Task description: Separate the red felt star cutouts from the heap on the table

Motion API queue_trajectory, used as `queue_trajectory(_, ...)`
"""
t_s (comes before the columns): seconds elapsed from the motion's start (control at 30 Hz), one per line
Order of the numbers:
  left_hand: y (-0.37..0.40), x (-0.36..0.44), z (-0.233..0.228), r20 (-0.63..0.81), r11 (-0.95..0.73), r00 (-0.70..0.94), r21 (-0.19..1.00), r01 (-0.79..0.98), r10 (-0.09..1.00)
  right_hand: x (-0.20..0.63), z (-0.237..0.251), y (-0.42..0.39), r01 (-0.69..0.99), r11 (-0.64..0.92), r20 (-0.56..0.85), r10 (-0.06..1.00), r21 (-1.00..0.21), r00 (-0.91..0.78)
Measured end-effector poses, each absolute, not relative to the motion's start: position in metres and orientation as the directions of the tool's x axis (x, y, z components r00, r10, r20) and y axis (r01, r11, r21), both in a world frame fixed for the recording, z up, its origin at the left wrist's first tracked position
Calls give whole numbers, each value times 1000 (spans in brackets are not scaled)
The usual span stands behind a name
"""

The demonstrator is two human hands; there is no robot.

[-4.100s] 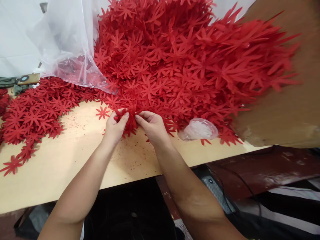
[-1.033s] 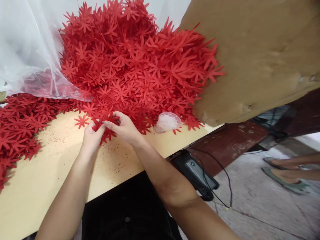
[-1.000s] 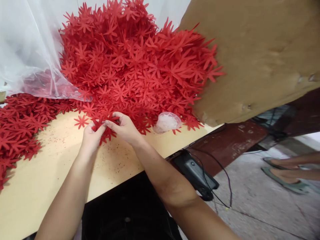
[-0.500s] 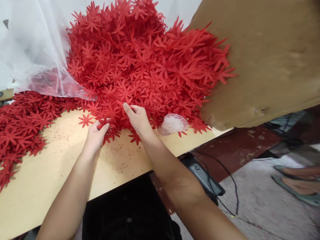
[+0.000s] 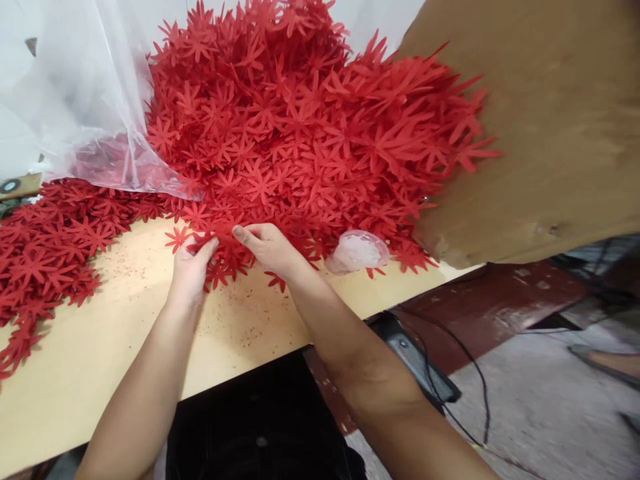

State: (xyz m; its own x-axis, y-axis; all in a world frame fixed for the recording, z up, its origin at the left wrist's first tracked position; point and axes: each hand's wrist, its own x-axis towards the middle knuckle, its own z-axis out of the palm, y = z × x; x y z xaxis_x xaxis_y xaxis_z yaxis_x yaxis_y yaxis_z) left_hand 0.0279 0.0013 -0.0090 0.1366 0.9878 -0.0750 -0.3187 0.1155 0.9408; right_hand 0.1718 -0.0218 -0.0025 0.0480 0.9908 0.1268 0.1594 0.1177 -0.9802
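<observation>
A big heap of red star-shaped fabric flowers (image 5: 300, 147) covers the back of the table, right in front of my hands. At the heap's near edge my left hand (image 5: 191, 270) is closed, thumb against fingers, on a red fabric flower (image 5: 201, 239). Just to its right, a small gap away, my right hand (image 5: 266, 247) has thumb and index finger drawn together over the red flowers. What its fingertips hold, if anything, blends into the red behind. To the right of that hand a clear plastic cup (image 5: 359, 251) with whitish contents lies tilted against the heap.
A second pile of darker red flowers (image 5: 45, 247) spreads along the left of the table (image 5: 145, 313). Behind it hangs a clear plastic bag (image 5: 115, 127). A brown board (image 5: 550, 133) leans at the right. Below are a black device (image 5: 420, 363) and cables.
My right hand has come down and left, closer to my left hand. My left hand keeps its pinch on the flower. The whole view has shifted slightly.
</observation>
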Motion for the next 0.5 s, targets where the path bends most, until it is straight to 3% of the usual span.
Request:
queue_trajectory(0.13, 10, 21, -12, -131, 156, 96, 930, -332, 987, 191, -11, -17, 242, 144, 207, 943, -960, 260)
queue_trajectory(0.23, 11, 23, -15, -168, 196, 125, 943, -269, 978, 204, -20, -11, 498, 202, 405, 847, -843, 343)
queue_trajectory(0.37, 8, 30, -18, -116, 136, 102, 967, -216, 988, 202, -24, -13, 748, 198, 594, 744, -634, 306)
queue_trajectory(0.5, 6, 31, -16, -67, 76, 49, 974, -213, 997, 180, -18, -25, 757, 279, 627, 749, -591, 214)
